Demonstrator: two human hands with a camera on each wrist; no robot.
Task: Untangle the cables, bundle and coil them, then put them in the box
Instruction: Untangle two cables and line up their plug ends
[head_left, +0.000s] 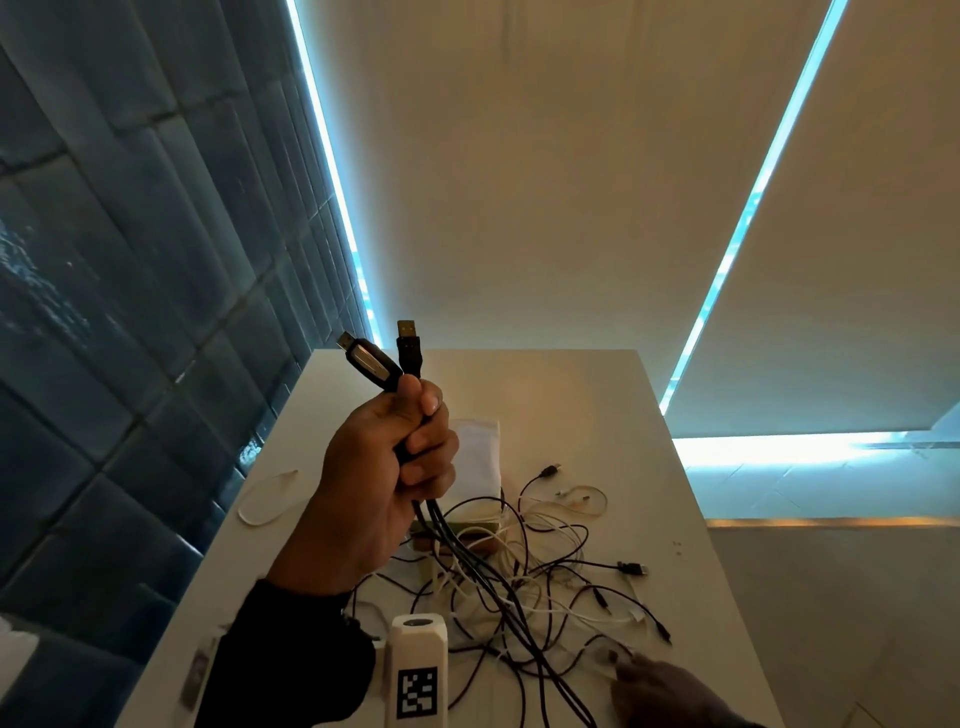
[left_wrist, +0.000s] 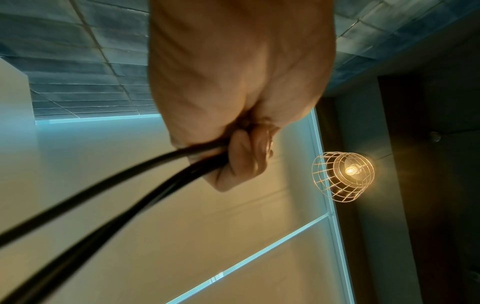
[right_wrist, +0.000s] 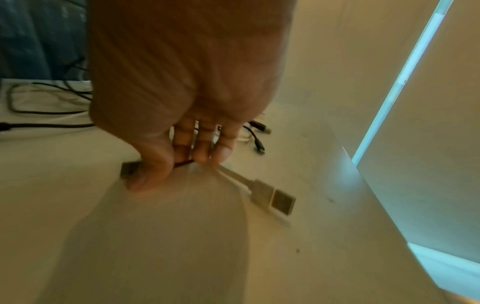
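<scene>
The left hand (head_left: 387, 467) grips black cables (head_left: 409, 353) in a fist, plugs up, above the desk (head_left: 597, 395) — the right hand (right_wrist: 182, 86) pinches a white cable (right_wrist: 259, 188) at the near right edge, beside the tangle (head_left: 519, 571) mid-desk.

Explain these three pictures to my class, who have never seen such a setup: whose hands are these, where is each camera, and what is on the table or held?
No machine: a person works bare-handed, wearing three cameras. The head view looks down at a white table with a tangle of black and white cables. The left hand grips thick black cables, with two USB plugs pointing up; its wrist camera sees this from beneath. The right hand is down at cable ends on the table beside a white USB plug; blur hides its grip.
</scene>
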